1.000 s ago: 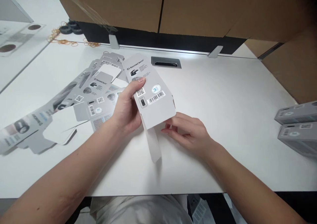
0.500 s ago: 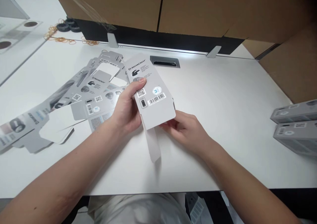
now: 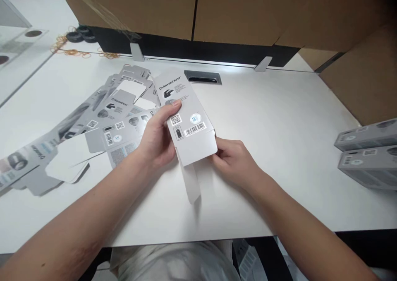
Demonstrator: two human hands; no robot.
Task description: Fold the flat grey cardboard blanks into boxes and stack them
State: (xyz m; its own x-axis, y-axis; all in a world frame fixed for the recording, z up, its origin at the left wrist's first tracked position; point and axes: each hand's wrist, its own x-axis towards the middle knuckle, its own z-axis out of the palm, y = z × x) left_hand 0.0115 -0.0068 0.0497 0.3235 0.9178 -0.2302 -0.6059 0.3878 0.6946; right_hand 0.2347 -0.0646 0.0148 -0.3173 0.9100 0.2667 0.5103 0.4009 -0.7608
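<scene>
A grey printed cardboard box [image 3: 195, 138] with a barcode and QR code is tilted above the table, its near end unfolded. My left hand [image 3: 159, 136] grips it from the left, thumb on the printed face and the other fingers hidden beneath. At the lower right corner, my right hand [image 3: 231, 157] has its fingers closed at the box's edge; the fingertips are partly hidden behind it. A white-sided end flap [image 3: 190, 181] hangs down from the near end. Left of the box lies a loose pile of flat, unfolded boxes [image 3: 116, 105] of the same print.
Two formed grey boxes [image 3: 369, 165] lie at the right edge. Brown cardboard [image 3: 235, 12] stands along the back, held by white clips [image 3: 263, 63]. A dark slot [image 3: 203, 78] is set into the table. Rubber bands [image 3: 74, 52] and black rolls [image 3: 81, 34] lie at the back left.
My right hand has shifted slightly at the box's lower right corner, and the near panel now bends at a crease below the barcode. My left hand keeps its hold. The whole view has shifted slightly.
</scene>
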